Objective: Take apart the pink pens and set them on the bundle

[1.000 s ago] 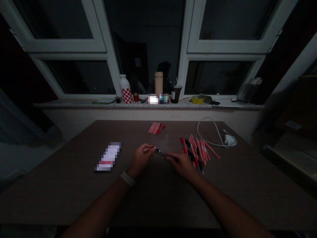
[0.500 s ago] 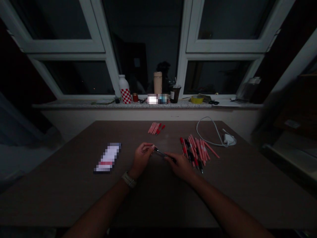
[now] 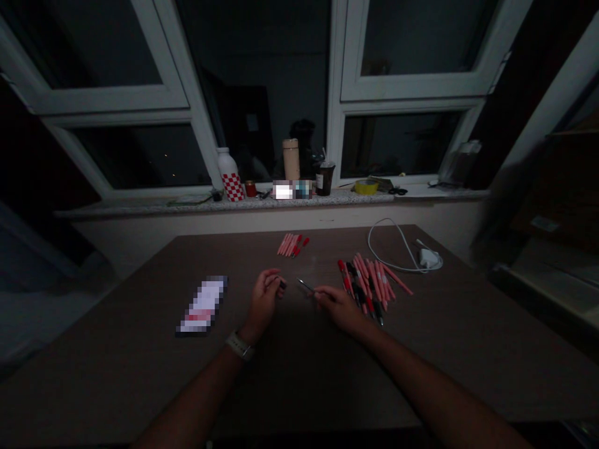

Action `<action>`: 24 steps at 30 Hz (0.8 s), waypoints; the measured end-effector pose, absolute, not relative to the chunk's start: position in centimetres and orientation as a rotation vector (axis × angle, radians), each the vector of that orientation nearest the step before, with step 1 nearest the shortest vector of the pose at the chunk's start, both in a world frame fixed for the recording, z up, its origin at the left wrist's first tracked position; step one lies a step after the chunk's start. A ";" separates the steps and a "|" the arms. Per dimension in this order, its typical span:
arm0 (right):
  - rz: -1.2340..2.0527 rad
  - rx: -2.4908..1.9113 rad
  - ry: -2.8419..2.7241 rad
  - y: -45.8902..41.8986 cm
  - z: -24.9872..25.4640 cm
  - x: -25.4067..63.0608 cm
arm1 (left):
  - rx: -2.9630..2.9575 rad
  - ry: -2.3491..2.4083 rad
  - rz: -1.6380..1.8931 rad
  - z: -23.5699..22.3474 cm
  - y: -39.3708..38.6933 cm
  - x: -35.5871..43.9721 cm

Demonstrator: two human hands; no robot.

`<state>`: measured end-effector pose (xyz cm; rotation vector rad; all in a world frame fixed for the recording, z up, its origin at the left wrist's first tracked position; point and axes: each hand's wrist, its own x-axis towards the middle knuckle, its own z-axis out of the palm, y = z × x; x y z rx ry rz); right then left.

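My left hand, with a watch on its wrist, is closed on a small dark pen cap just above the brown table. A short gap to the right, my right hand grips a dark pen whose bare tip points left toward the cap. Cap and pen are apart. Just right of my right hand lies a pile of pink, red and black pens. A smaller bunch of pink and red pens lies farther back at the table's middle.
A flat blurred object lies left of my left hand. A white cable and charger sit at the back right. The windowsill behind holds a checked bottle, a tall flask, a cup and a tape roll.
The cap has come off the pen: my left hand drew it left while my right hand kept the pen. The camera tilted slightly.
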<state>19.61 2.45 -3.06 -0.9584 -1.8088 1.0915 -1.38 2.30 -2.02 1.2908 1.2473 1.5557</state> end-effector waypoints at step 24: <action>1.489 -0.807 -1.902 2.0 -2.6 19.4 | 1.822 1.268 1.023 -0.4 0.3 -0.7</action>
